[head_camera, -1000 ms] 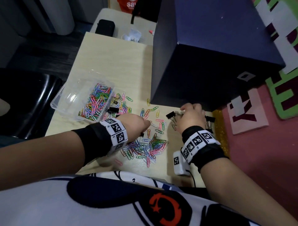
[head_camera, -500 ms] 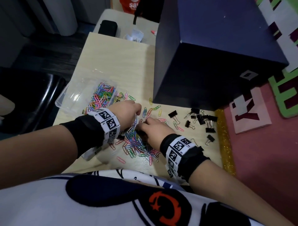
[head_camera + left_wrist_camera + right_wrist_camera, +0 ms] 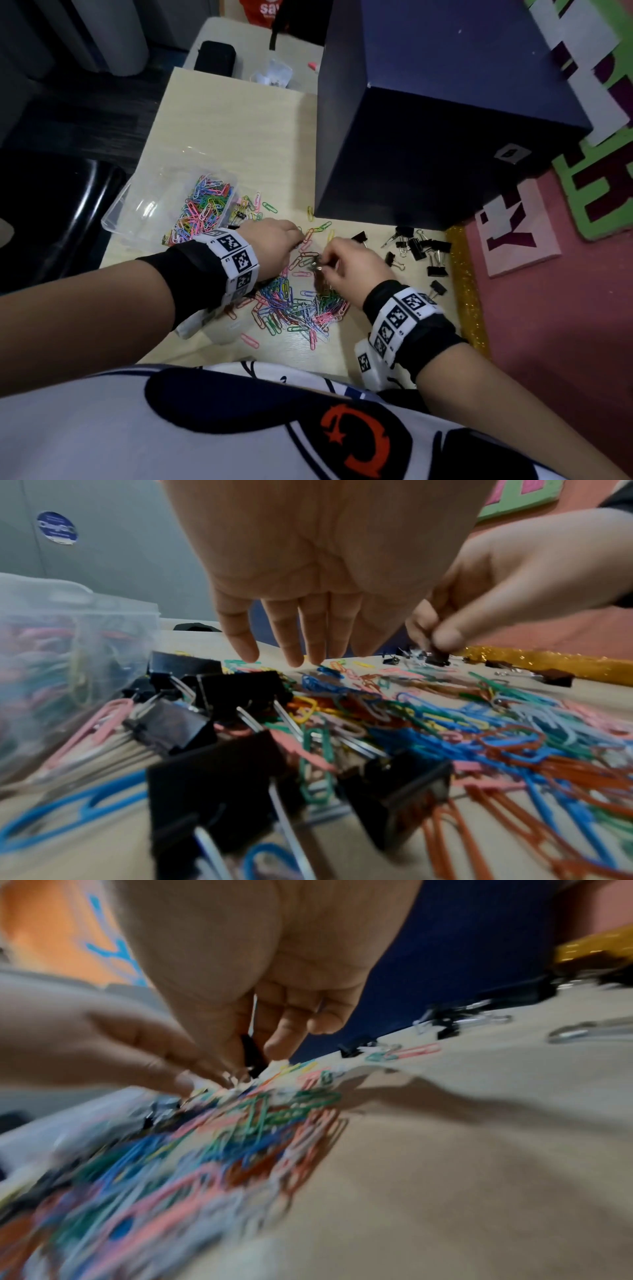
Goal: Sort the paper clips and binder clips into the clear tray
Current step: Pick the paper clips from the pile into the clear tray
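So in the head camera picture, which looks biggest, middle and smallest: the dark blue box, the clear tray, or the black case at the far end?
1. dark blue box
2. clear tray
3. black case, though it lies farthest away, so it may only look smallest.

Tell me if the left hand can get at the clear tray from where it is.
Probably yes. The left hand hovers with straight fingers over the loose paper clips, just right of the clear tray. The tray's top is open and nothing stands between them.
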`<state>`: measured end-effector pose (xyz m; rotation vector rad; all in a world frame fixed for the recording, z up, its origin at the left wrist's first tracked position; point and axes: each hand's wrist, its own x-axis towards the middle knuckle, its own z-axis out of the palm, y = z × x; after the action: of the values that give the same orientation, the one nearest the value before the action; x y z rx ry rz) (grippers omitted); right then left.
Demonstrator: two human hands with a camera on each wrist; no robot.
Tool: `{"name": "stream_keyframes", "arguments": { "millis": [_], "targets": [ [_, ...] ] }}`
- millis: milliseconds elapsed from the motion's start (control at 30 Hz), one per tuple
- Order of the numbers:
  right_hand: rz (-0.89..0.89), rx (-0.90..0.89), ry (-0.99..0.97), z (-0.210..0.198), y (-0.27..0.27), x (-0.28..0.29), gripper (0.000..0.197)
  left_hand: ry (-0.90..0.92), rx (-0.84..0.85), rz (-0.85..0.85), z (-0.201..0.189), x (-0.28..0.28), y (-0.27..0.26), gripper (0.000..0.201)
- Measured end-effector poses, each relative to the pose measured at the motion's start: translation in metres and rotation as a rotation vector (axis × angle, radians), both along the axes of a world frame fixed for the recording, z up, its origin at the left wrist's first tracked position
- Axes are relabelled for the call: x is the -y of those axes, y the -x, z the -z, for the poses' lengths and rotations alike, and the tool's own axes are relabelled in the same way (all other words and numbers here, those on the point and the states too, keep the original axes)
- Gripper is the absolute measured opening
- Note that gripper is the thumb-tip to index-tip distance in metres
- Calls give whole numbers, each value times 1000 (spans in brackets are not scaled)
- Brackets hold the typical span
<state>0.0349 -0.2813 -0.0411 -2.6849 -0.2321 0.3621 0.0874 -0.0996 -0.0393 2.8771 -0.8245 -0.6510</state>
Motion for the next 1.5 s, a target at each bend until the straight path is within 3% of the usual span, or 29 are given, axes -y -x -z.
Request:
{"name": "stream_keyframes", "arguments": {
  "millis": [133,267,433,667,800,967,1067,1167,1300,1400,1500],
  "targets": [
    [420,156,-24,-4,-14,30,14,-55,-14,108,2,8,7,46],
    [563,112,82,-8,-15,47,28,-29,-29,149,2,17,14,44],
    [392,-245,329,4,-17,35,26,9,-31,69,0,18,6,56],
    [131,-173,177,8,-1,-10,30,18,-49,126,9,7,16,58],
    [168,-116,77,2,-21,-21,27,83,-21,116,8,-6,22,52],
    [117,-161,144,2,-37,-23,59,198,198,-135,-6,-40,10,37],
    [10,-166,190,5,-32,-28,57,142,297,-384,-13,-65,0,35],
    [-78,-162,132,8,-34,-39,49,-10,321,-504,-14,-85,-2,41],
    [-11,-56,47,12,-54,-44,44,-115,251,-477,-8,-96,4,46],
    [-71,-134,89,17,-58,-45,56,-103,245,-437,-4,-92,8,37],
    [-118,-155,129,23,-53,-49,54,-66,248,-429,-3,-88,7,31]
  ]
}}
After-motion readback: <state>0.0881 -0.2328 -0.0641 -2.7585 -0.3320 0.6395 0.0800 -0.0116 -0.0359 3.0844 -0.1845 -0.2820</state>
